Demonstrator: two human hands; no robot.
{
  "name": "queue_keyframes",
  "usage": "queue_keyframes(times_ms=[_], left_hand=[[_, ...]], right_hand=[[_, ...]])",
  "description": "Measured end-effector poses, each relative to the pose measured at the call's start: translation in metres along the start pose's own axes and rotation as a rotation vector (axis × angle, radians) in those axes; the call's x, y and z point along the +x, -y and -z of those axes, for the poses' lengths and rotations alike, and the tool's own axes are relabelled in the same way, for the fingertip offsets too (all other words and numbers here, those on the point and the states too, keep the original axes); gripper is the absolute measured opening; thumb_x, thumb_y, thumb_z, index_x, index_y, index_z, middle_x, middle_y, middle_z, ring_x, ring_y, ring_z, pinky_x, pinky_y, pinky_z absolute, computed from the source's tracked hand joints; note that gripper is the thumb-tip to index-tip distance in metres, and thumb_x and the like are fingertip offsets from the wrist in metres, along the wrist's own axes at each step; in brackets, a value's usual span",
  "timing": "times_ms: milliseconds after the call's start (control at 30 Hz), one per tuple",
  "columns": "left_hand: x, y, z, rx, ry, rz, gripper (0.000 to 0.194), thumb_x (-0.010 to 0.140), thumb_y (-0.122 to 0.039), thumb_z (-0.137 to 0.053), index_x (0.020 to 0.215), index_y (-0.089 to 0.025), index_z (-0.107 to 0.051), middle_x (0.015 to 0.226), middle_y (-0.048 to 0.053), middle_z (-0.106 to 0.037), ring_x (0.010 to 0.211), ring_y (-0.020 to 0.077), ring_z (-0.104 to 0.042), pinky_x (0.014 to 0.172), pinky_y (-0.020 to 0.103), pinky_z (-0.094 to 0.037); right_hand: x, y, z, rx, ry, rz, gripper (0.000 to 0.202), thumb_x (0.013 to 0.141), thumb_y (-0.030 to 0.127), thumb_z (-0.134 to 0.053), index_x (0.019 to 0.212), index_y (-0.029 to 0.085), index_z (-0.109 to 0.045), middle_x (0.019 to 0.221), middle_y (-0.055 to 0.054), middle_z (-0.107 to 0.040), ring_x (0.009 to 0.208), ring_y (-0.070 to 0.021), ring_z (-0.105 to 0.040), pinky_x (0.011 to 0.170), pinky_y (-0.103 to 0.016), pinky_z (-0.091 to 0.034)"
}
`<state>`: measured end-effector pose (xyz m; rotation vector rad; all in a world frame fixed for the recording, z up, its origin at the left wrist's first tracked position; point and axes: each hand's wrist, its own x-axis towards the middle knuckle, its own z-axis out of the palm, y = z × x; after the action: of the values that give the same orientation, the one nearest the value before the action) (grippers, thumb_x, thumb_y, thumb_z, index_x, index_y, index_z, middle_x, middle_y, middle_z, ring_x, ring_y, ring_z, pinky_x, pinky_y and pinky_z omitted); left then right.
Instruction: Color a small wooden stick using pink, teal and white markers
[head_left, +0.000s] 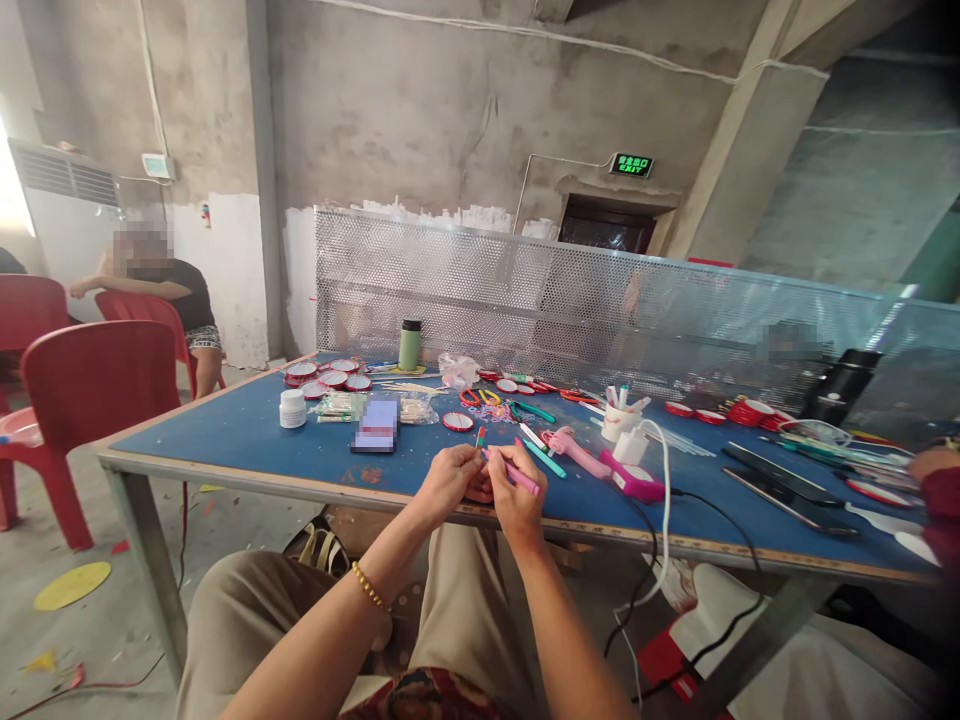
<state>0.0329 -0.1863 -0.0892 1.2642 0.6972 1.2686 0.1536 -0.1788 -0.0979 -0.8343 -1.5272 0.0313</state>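
Note:
My left hand [448, 480] and my right hand [516, 490] meet at the near edge of the blue table [247, 440]. My right hand grips a pink pen-like tool [516, 474] that points left toward my left fingers. My left hand pinches a small item against the tool's tip; what it is stays too small to tell. A teal pen [545, 460] and a pink glue-gun-shaped tool [577, 450] lie just beyond my right hand.
Red round discs [330, 377], a white jar [292, 408], a green flask [409, 345], scissors [480, 397] and a white cup of pens [619, 418] sit on the table. A pink box with a white cable [637, 480] lies right. Red chairs [90, 400] stand left, a seated person [161, 285] beyond; another person's sleeve [941, 500] at right.

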Motion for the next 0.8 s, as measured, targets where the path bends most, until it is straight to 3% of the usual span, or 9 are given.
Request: queue_keyframes(times_ms=[800], left_hand=[[-0.0001, 0.0006, 0.0006, 0.022, -0.013, -0.003, 0.041, 0.071, -0.053, -0.069, 0.069, -0.016, -0.052, 0.062, -0.001, -0.057, 0.055, 0.0132, -0.06, 0.063, 0.033, -0.059]], right_hand=[[-0.001, -0.0002, 0.0002, 0.015, 0.01, 0.008, 0.024, 0.094, 0.031, -0.054, 0.072, 0.021, -0.058, 0.061, 0.0, -0.065, 0.051, -0.0137, -0.058, 0.06, -0.028, -0.049]])
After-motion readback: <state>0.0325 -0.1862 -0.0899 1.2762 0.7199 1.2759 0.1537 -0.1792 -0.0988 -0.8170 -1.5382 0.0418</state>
